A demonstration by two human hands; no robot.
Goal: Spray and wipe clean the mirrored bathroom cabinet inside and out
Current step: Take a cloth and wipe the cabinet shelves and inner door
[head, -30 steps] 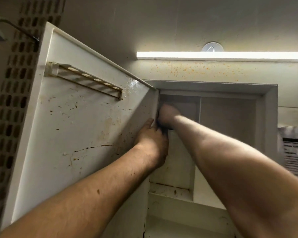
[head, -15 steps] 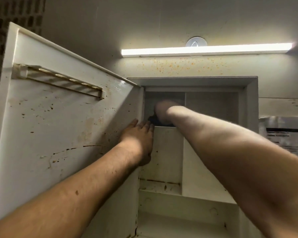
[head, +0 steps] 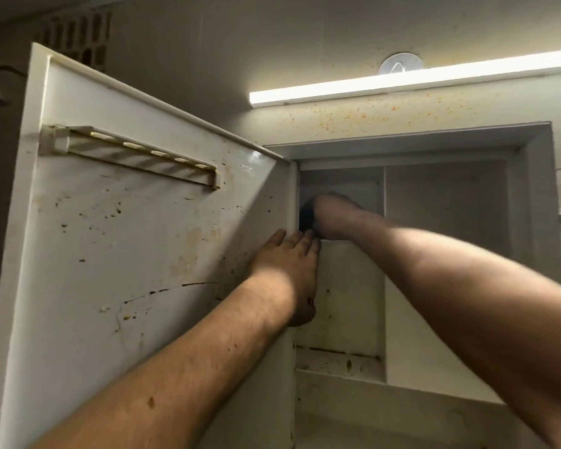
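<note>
The white bathroom cabinet point(head: 531, 196) hangs on the wall with its door point(head: 117, 260) swung open to the left. The door's inner face is stained and cracked. My left hand point(head: 289, 270) rests with straight fingers against the door's hinge edge. My right hand point(head: 331, 215) reaches into the upper left compartment and grips a dark cloth point(head: 306, 218) against its left wall. Most of the cloth is hidden behind the hand. A vertical divider point(head: 384, 286) splits the inside.
A slotted rack point(head: 133, 157) is fixed high on the door's inner face. A lit tube lamp point(head: 402, 82) runs above the cabinet, over a wall spattered with orange specks. A lower shelf point(head: 353, 380) with rust marks crosses the cabinet.
My left hand has uncurled and slid a little down the door's hinge edge, fingers now straight. My right hand stays in the upper left compartment with the cloth. The view has shifted.
</note>
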